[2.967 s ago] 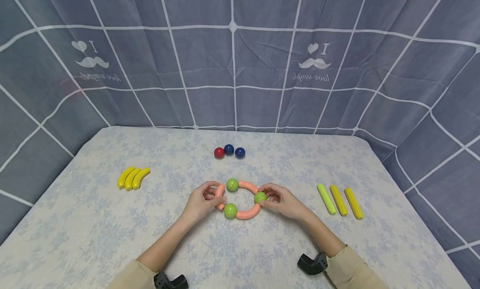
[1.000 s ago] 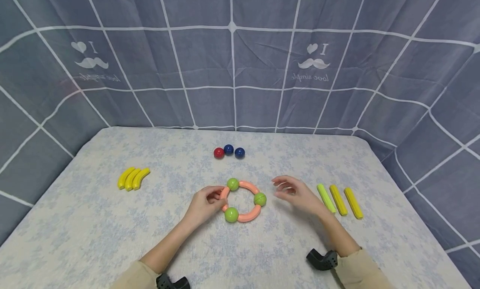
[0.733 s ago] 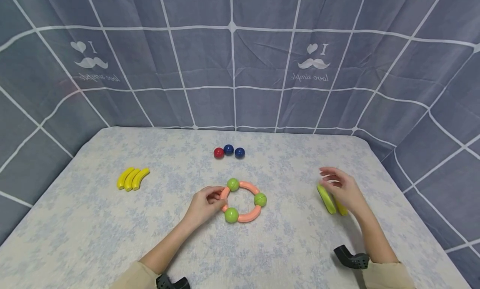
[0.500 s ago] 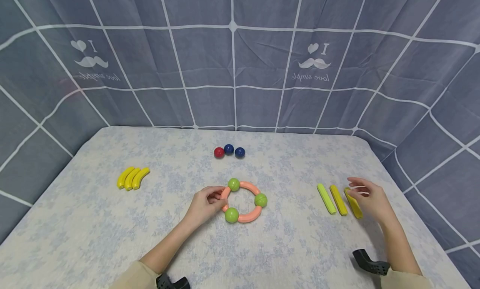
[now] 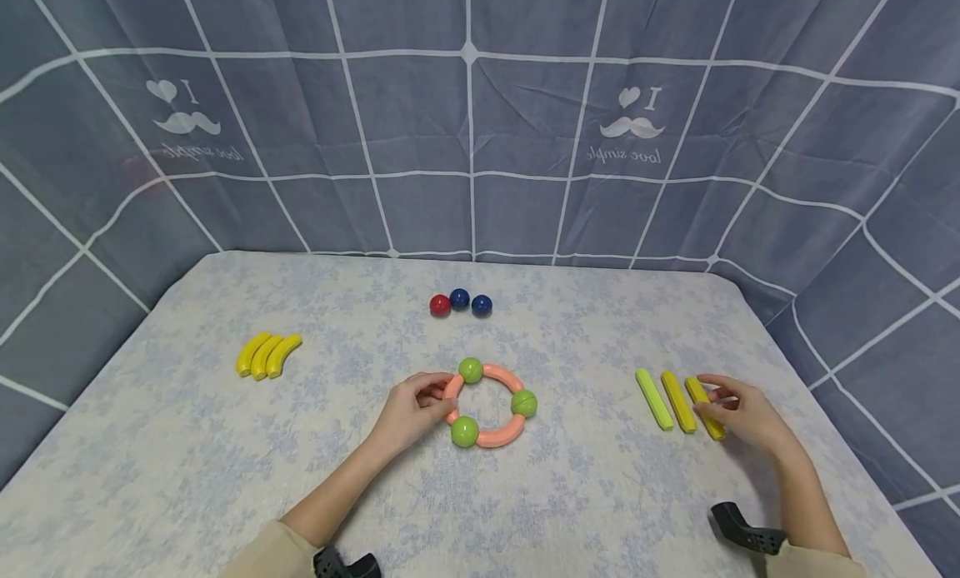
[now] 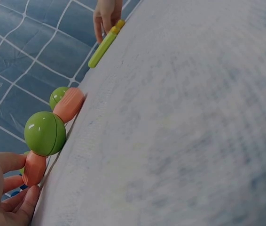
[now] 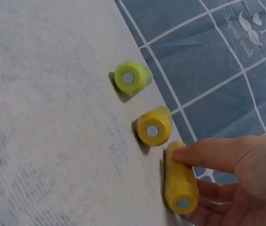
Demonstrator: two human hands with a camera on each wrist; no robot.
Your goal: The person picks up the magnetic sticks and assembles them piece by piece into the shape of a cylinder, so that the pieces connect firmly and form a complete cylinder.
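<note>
A ring of coral curved rods (image 5: 501, 432) joined by green balls (image 5: 464, 431) lies mid-table. My left hand (image 5: 411, 410) pinches the ring's left coral rod (image 6: 34, 168) between thumb and fingers. At the right, my right hand (image 5: 750, 416) is at the rightmost yellow rod (image 7: 180, 181), with one fingertip on its upper part and other fingers along its far side. Left of that rod lie another yellow rod (image 5: 678, 401) and a lime-green rod (image 5: 654, 399). Pale round discs show in the rods' ends in the right wrist view.
Three curved yellow rods (image 5: 268, 356) lie side by side at the left. Farther back sit a red ball (image 5: 440, 306) and two dark blue balls (image 5: 482, 306). A grey-blue curtain (image 5: 420, 128) with white lines hangs behind the table (image 5: 360, 295).
My right hand has let go of the ring's right green ball, moved right past the straight rods and come down at the rightmost yellow one. My left hand still holds the ring, which shifted slightly.
</note>
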